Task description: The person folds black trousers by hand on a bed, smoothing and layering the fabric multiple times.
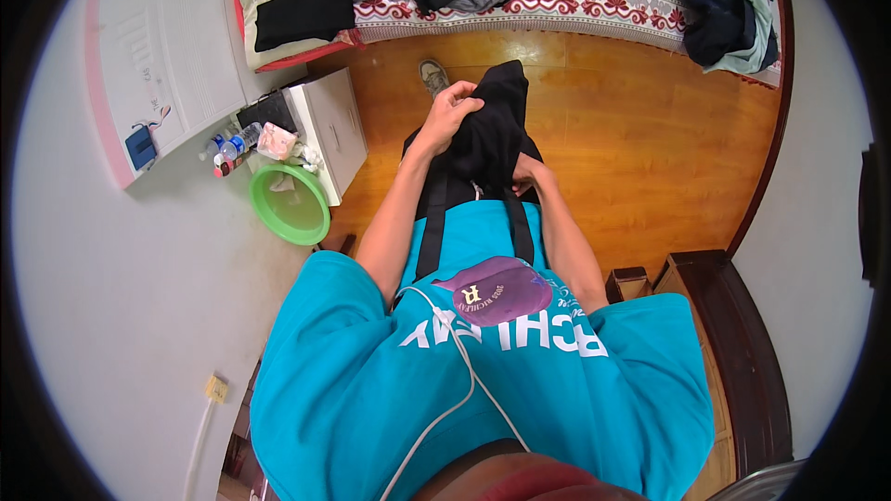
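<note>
A piece of black cloth (491, 129), which looks like a garment, hangs bunched in front of my lap. My left hand (451, 113) pinches its upper left side between thumb and fingers. Low on its right side, my right hand (529, 172) grips the cloth with curled fingers, partly hidden by the folds. The far end of the cloth rises to a blunt peak. Behind and beneath it is my dark legwear, hard to tell apart from the cloth.
Ahead is a bed (543, 7) with a folded black cloth (304, 12) and heaped clothes (724, 14). A white cabinet (334, 129), green basin (289, 205) and plastic bottles (240, 142) stand left. Dark wooden furniture (738, 334) is near my right. A white cable (463, 362) crosses my shirt.
</note>
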